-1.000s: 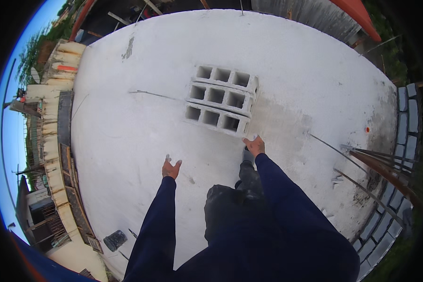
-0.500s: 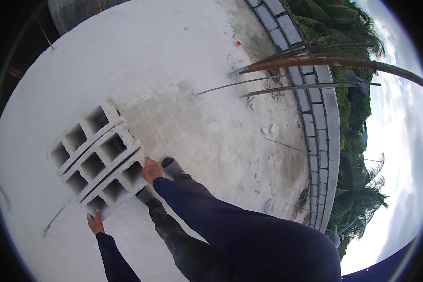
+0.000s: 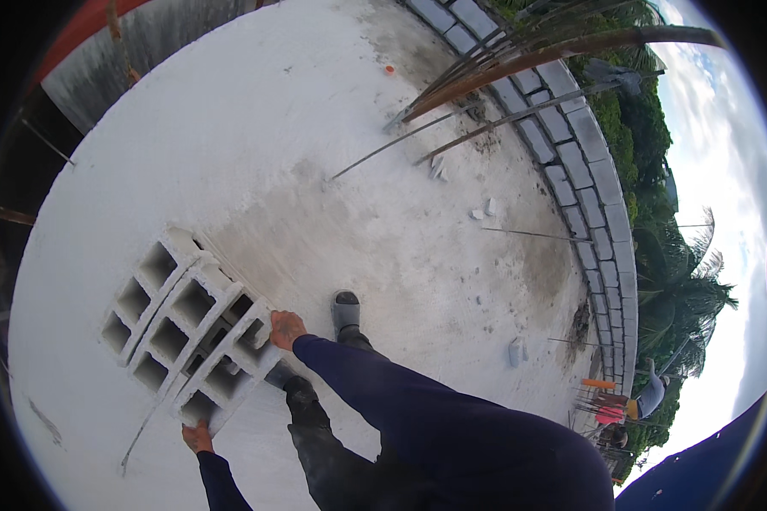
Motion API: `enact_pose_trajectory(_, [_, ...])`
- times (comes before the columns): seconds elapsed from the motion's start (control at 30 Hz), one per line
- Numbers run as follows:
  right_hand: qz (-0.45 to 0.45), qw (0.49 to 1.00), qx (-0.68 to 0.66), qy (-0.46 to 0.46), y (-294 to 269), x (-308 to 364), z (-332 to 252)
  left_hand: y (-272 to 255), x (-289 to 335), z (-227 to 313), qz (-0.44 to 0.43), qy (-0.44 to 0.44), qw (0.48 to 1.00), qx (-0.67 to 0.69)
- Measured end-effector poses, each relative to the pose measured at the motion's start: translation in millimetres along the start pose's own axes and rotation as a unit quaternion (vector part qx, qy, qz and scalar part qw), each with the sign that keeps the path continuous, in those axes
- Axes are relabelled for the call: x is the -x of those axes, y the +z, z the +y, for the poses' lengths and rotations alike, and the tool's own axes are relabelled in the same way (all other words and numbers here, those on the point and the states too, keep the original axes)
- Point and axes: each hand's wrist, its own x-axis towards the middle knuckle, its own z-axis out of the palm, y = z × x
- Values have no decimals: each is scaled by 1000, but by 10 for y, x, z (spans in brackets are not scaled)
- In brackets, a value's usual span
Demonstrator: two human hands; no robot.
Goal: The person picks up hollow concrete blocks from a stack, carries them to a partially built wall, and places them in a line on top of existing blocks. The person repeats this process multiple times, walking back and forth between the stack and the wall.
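Head view: one grey hollow block point(image 3: 240, 354), held between my left hand point(image 3: 198, 438) and right hand point(image 3: 287, 330), fingers clamped on its ends. Two matching blocks point(image 3: 181, 322), lying just beyond those fingers on pale concrete floor point(image 3: 128, 187).

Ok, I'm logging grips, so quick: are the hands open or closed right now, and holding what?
Left hand: closed, holding one end of a grey rectangular hollow concrete block.
Right hand: closed, holding that block's opposite end.
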Motion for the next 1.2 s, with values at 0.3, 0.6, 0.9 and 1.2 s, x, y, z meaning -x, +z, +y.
enact_pose_trajectory(0.3, [50, 992, -45, 104, -1576, 2146, 1258, 23, 1447, 1875, -71, 143, 984, -75])
enact_pose_trajectory(0.6, [210, 921, -204, 257, -3119, 3797, 3442, 1501, 2910, 4719, -149, 299, 900, -282])
enact_pose_trajectory(0.9, [339, 810, -206, 432, -4795, 4757, 5269, 3969, 4131, 7399, -271, 443, 794, -315])
enact_pose_trajectory(1.2, [405, 677, -188, 585, -6172, 4726, 6300, 6099, 4809, 9739, -370, 532, 681, -342])
